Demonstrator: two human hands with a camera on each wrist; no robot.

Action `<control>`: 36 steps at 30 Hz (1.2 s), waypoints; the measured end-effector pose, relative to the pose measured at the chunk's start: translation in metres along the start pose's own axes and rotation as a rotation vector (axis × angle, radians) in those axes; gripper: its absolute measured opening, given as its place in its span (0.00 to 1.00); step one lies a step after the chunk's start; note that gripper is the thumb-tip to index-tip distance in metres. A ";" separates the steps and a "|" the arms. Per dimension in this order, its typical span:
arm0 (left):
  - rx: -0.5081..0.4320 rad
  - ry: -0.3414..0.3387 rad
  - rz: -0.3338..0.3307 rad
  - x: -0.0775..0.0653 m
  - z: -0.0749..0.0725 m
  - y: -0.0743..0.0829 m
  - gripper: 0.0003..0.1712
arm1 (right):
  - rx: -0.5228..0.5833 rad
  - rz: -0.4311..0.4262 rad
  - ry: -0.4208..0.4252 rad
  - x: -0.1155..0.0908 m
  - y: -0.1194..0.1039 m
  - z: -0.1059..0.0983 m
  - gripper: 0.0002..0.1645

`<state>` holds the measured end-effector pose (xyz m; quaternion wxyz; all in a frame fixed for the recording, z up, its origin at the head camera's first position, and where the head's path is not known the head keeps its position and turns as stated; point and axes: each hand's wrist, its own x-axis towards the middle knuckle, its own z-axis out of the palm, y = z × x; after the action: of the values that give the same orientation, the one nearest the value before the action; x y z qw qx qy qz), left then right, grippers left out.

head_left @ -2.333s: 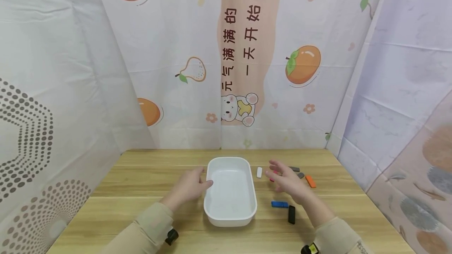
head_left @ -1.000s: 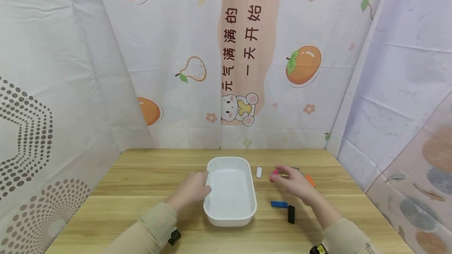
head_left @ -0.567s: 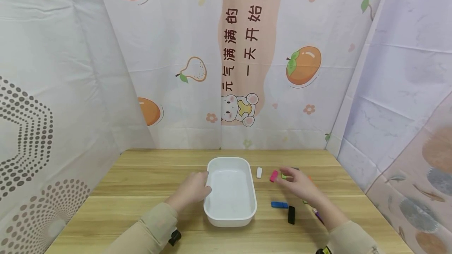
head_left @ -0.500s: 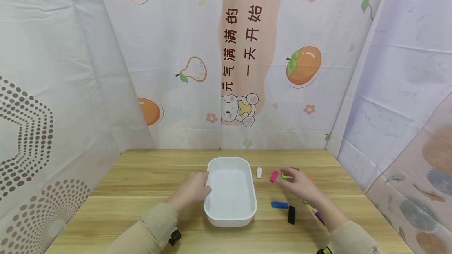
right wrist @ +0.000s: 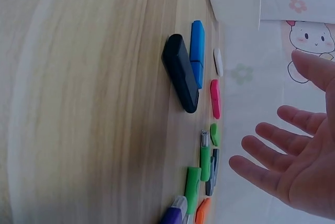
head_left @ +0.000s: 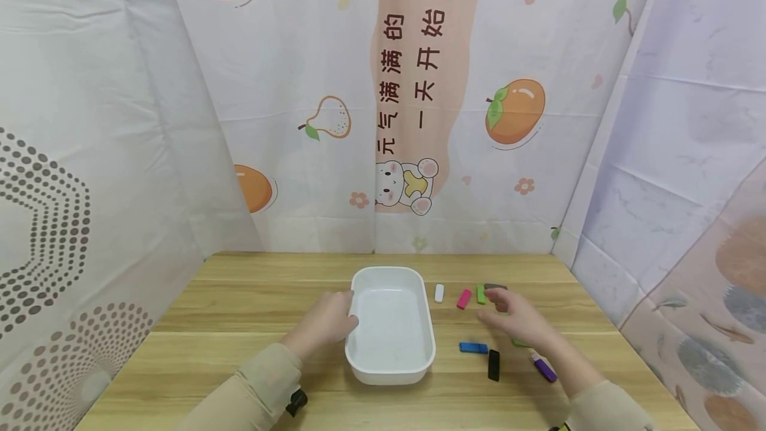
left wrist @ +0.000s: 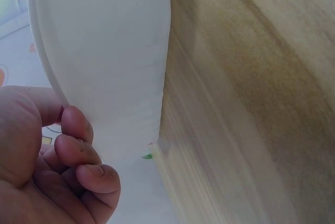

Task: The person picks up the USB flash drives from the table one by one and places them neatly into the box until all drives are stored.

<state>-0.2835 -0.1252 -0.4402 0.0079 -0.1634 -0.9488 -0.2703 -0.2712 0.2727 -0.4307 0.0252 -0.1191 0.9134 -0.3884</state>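
My left hand (head_left: pixel 326 318) grips the left rim of a deep white plastic tray (head_left: pixel 391 331). In the left wrist view its curled fingers (left wrist: pixel 76 150) press on the tray's outer wall. To the tray's right, my right hand (head_left: pixel 520 319) hovers over the table with nothing in it; the right wrist view has its fingers (right wrist: pixel 277 140) spread and loosely bent. Around it lie USB flash drives: white (head_left: pixel 439 293), pink (head_left: pixel 464 298), green (head_left: pixel 481 294), blue (head_left: pixel 473 348), black (head_left: pixel 493 365) and purple (head_left: pixel 544 369). An orange drive (right wrist: pixel 203 211) is hidden by the hand in the head view.
Dark grey drives (head_left: pixel 495 287) lie behind the right hand, and another green drive (right wrist: pixel 205 156) shows its metal plug. The wooden table (head_left: pixel 239 324) ends at a printed curtain (head_left: pixel 311 218) behind, with more cloth hanging on both sides.
My right hand has drawn back to the right, uncovering the pink, green and purple drives. My left hand, looser at first, has closed on the tray's rim. The tray stays in place.
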 end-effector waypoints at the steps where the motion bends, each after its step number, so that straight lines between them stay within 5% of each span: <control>1: -0.001 0.000 0.001 0.000 0.000 0.000 0.21 | -0.017 -0.008 -0.002 0.000 0.000 0.000 0.45; 11: 0.017 0.011 -0.005 -0.001 -0.001 0.000 0.18 | -0.232 -0.137 0.003 -0.003 0.003 0.001 0.39; 36: 0.026 -0.003 -0.030 0.001 -0.001 0.000 0.22 | -0.367 -0.166 -0.191 -0.007 0.011 0.008 0.43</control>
<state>-0.2842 -0.1254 -0.4398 0.0045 -0.1496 -0.9546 -0.2577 -0.2656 0.2757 -0.4446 0.0576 -0.2327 0.9493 -0.2034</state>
